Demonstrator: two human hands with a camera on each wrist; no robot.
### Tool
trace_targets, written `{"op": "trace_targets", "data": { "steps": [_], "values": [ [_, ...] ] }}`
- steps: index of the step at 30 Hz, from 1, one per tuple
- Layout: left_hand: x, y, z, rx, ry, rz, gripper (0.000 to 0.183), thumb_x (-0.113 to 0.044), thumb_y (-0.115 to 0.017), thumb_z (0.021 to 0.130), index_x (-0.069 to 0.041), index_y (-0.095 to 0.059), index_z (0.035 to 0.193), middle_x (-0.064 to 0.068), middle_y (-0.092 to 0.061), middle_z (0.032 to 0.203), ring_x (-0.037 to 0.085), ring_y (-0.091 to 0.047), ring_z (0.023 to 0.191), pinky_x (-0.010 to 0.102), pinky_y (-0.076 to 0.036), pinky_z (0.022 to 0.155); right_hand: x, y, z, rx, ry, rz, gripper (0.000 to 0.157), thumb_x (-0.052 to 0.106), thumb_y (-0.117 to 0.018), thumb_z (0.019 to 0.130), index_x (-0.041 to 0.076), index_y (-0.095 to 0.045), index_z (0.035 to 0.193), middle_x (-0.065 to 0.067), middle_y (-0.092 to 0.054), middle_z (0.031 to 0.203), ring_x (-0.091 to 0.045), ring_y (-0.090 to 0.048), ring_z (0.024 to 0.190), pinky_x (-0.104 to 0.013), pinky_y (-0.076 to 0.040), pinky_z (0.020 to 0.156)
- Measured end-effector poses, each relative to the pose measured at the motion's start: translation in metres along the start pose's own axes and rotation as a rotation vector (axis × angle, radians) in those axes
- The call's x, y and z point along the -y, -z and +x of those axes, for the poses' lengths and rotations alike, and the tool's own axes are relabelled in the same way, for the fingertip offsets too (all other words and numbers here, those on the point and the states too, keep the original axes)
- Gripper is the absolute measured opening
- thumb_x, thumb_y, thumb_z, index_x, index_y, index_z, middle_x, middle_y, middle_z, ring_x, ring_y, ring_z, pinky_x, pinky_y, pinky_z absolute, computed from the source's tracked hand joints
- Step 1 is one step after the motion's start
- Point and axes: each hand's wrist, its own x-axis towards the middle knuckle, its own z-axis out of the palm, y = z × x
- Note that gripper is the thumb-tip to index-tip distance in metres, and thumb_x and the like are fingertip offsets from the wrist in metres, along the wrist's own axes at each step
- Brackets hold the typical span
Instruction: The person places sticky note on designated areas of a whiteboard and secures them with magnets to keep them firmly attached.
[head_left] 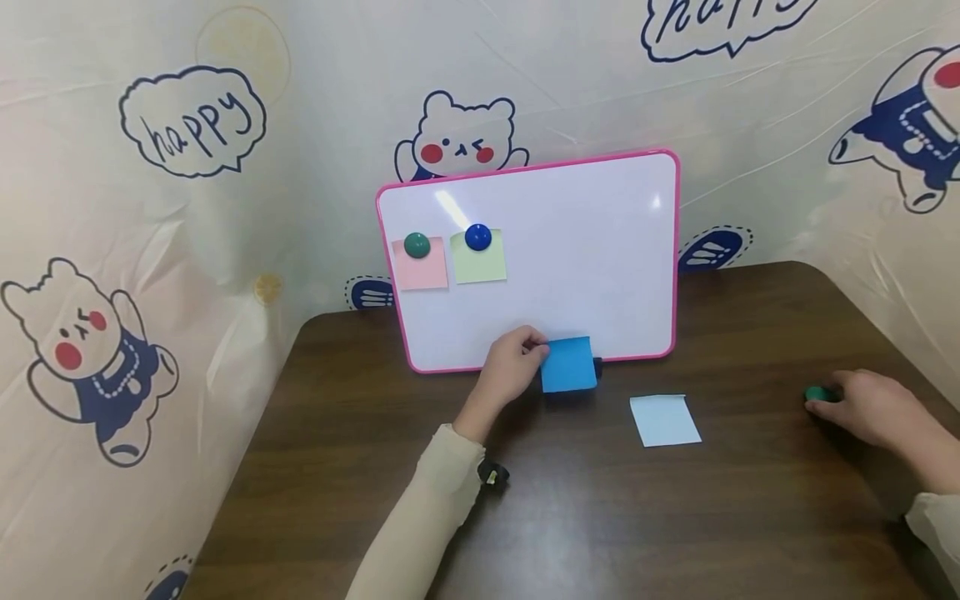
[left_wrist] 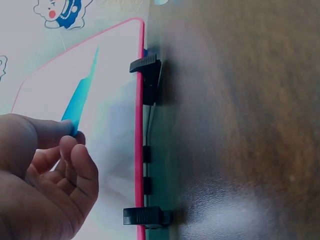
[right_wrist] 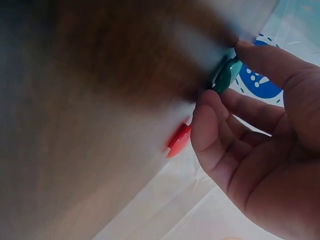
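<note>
Between thumb and fingers, my left hand (head_left: 513,363) pinches a blue sticky note (head_left: 567,367) by its left edge, in front of the whiteboard's lower rim. The left wrist view shows that note (left_wrist: 80,100) nearly edge-on. Far to the right, my right hand (head_left: 873,407) holds a round green magnet (head_left: 817,395) at the tabletop; the right wrist view has the magnet (right_wrist: 227,75) between thumb and fingertips. A red magnet (right_wrist: 179,141) lies close by, hidden behind the hand in the head view. One light blue note (head_left: 666,420) lies on the table.
The pink-framed whiteboard (head_left: 592,250) leans at the back, held by black clips (left_wrist: 145,216). On it, a green magnet (head_left: 417,245) holds a pink note (head_left: 422,271) and a blue magnet (head_left: 478,237) holds a pale green note (head_left: 480,265). A printed curtain (head_left: 315,100) hangs behind the brown table (head_left: 315,467).
</note>
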Motion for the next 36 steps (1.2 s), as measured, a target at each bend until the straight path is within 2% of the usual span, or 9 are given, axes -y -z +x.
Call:
{"op": "trace_targets", "data": {
  "steps": [7,13,18,24,28,36],
  "values": [
    [0.0,0.003,0.006,-0.04,0.01,-0.104,0.015,-0.019,-0.062,0.102,-0.009,-0.068,0.111,0.003,-0.063,0.094,0.019,-0.063,0.077,0.031,-0.055,0.068,0.006,0.0,-0.001,-0.042,0.031,0.011,0.056,0.023,-0.07,0.095,-0.025,-0.05,0.112,-0.028,-0.064,0.087,-0.049,-0.063,0.084,-0.06,-0.049,0.071],
    [0.001,0.002,0.009,-0.046,0.012,-0.111,0.016,-0.019,-0.062,0.102,-0.009,-0.069,0.112,0.002,-0.063,0.097,0.02,-0.061,0.083,0.03,-0.056,0.072,0.017,0.003,0.002,-0.067,0.037,0.043,0.047,0.023,-0.069,0.095,-0.019,-0.054,0.109,-0.018,-0.065,0.081,-0.039,-0.063,0.077,-0.058,-0.049,0.069],
    [0.002,0.001,0.009,-0.053,0.009,-0.114,0.017,-0.018,-0.063,0.102,-0.01,-0.071,0.115,0.001,-0.064,0.099,0.02,-0.06,0.086,0.03,-0.056,0.073,0.028,0.005,0.006,-0.096,0.028,0.082,0.047,0.021,-0.07,0.093,-0.019,-0.055,0.112,-0.027,-0.064,0.091,-0.046,-0.063,0.084,-0.061,-0.048,0.071],
    [0.001,-0.001,0.009,-0.119,0.021,-0.173,0.017,-0.018,-0.067,0.099,-0.014,-0.069,0.116,-0.001,-0.064,0.097,0.021,-0.06,0.084,0.03,-0.057,0.072,0.041,0.009,0.007,-0.157,0.053,0.107,0.049,0.02,-0.073,0.091,-0.019,-0.054,0.115,-0.023,-0.062,0.089,-0.037,-0.059,0.081,-0.061,-0.048,0.072],
    [-0.001,0.0,0.01,-0.153,0.02,-0.195,0.013,-0.02,-0.068,0.098,-0.015,-0.069,0.11,-0.001,-0.063,0.096,0.021,-0.06,0.085,0.029,-0.057,0.071,0.049,0.012,0.008,-0.2,0.09,0.116,0.047,0.02,-0.073,0.091,-0.016,-0.057,0.116,-0.023,-0.063,0.094,-0.037,-0.06,0.085,-0.062,-0.049,0.075],
    [-0.006,0.004,0.011,-0.158,0.019,-0.176,0.01,-0.021,-0.067,0.099,-0.015,-0.071,0.106,0.0,-0.063,0.093,0.021,-0.059,0.085,0.031,-0.055,0.069,0.066,0.019,0.009,-0.163,0.112,0.164,0.051,0.021,-0.074,0.092,-0.015,-0.055,0.123,-0.032,-0.06,0.11,-0.043,-0.059,0.094,-0.066,-0.048,0.082]
  ]
}}
